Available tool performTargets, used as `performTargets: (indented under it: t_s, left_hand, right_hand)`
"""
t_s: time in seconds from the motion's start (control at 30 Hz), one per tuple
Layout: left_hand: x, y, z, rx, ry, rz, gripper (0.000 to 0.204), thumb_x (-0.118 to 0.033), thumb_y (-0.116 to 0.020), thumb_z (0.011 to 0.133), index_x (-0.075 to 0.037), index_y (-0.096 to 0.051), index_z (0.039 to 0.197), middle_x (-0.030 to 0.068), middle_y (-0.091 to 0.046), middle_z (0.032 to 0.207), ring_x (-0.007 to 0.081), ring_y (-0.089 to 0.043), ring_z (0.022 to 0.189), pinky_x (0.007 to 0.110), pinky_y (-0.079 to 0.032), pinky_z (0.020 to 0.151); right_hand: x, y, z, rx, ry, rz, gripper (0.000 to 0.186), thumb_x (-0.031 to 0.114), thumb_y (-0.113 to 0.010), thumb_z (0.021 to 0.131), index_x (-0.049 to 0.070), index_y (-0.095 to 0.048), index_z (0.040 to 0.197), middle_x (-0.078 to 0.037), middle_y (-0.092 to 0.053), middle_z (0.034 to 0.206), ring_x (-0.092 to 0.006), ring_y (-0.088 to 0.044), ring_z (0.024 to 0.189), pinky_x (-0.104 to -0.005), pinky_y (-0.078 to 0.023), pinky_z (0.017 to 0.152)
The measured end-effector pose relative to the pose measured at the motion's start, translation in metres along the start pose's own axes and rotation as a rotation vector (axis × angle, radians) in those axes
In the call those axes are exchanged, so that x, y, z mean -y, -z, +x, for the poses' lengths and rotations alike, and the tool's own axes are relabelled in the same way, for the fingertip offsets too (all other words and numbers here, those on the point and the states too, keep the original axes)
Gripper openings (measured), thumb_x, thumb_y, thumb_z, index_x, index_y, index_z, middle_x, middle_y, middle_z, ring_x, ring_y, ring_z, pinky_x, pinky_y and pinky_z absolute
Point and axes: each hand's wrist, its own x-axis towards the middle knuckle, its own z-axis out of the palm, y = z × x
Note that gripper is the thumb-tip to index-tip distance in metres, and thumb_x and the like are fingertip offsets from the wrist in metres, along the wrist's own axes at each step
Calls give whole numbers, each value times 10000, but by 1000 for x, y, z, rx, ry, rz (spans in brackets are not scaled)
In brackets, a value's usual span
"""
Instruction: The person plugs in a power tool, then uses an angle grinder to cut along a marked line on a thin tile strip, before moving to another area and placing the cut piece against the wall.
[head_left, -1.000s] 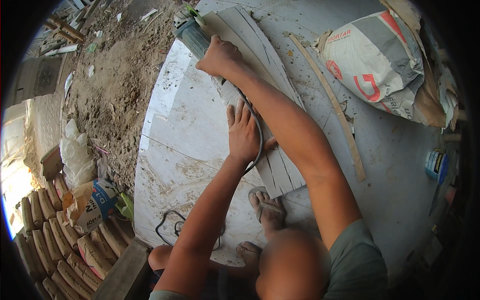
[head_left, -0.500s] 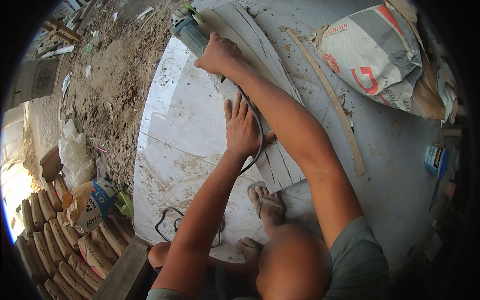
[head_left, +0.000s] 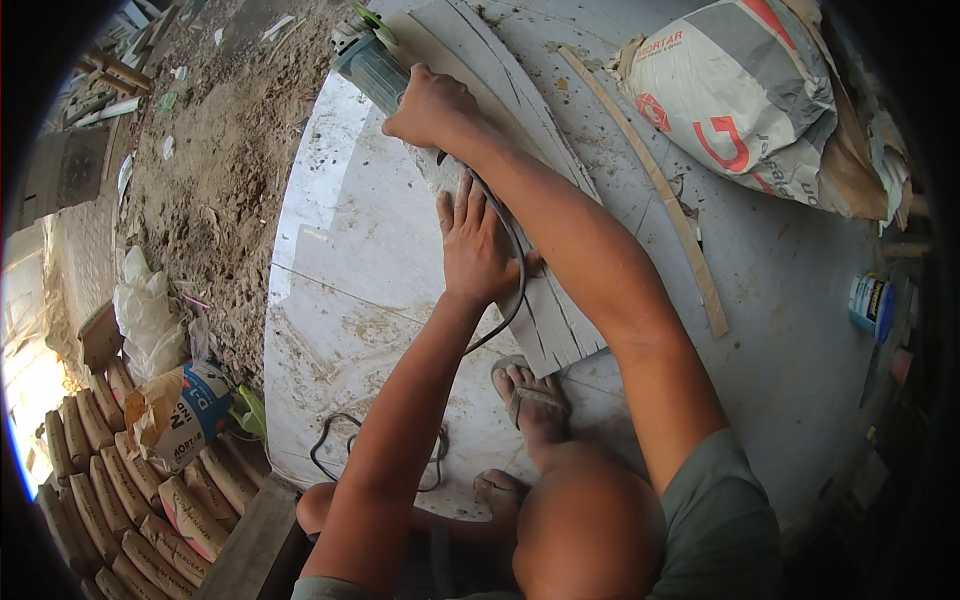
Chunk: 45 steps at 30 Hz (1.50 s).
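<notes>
In the head view: gripping a grey angle grinder (head_left: 370, 74) in the right hand (head_left: 432, 110), with fingers closed around its rear body, though cannot tell where the hidden fingertips end. Out past those fingers, showing a green part (head_left: 369, 15) at the grinder's head. Pressing the left hand (head_left: 478, 252) onto a grey board (head_left: 545, 335), with fingers spread and grasping nothing. Beside the left fingers, looping past in a black cable (head_left: 502, 330). Well right of both hands' fingers, lying near a large sack (head_left: 720, 110) as a thin strip (head_left: 655, 185).
</notes>
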Motion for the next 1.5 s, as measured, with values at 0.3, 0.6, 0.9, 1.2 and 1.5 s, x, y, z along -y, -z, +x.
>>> performTargets:
  t_s: [0.3,0.6,0.9,1.2,1.5]
  left_hand:
    - [1,-3,-1,7,-4,4,875,-125,-661,642,-35,-426,1480,219,-367,1567,411,-201,1542,624,-106,1239]
    - [-1,1,0,31,-3,2,899,-193,-705,664,-37,-409,1498,222,-368,1566,420,-202,1538,625,-112,1231]
    - [-1,-3,0,18,-29,19,913,-321,-739,710,-44,-402,1511,220,-366,1569,436,-223,1523,639,-124,1215]
    - [4,-5,-2,33,-37,59,957,-432,-767,721,-51,-401,1518,209,-353,1585,438,-223,1520,646,-145,1205]
    - [6,-7,-2,17,-48,68,963,-518,-762,744,-58,-411,1514,203,-374,1574,441,-250,1503,649,-168,1193]
  right_hand:
    - [-3,3,-7,6,-2,11,761,366,-802,698,-24,-533,1294,-240,-689,1210,-372,-687,1132,-435,-554,986]
    - [-8,5,-13,22,-3,12,780,379,-810,701,-26,-528,1306,-233,-690,1210,-370,-686,1134,-428,-556,983]
    - [-15,7,-19,26,-5,22,769,372,-804,704,-21,-528,1304,-234,-687,1216,-375,-681,1144,-431,-550,994]
    - [-12,17,-34,66,-16,54,693,270,-746,754,-61,-498,1310,-261,-652,1249,-381,-644,1197,-422,-537,1009]
    - [-13,20,-44,86,-34,45,703,272,-745,760,-66,-484,1319,-264,-643,1254,-380,-638,1204,-424,-539,1005]
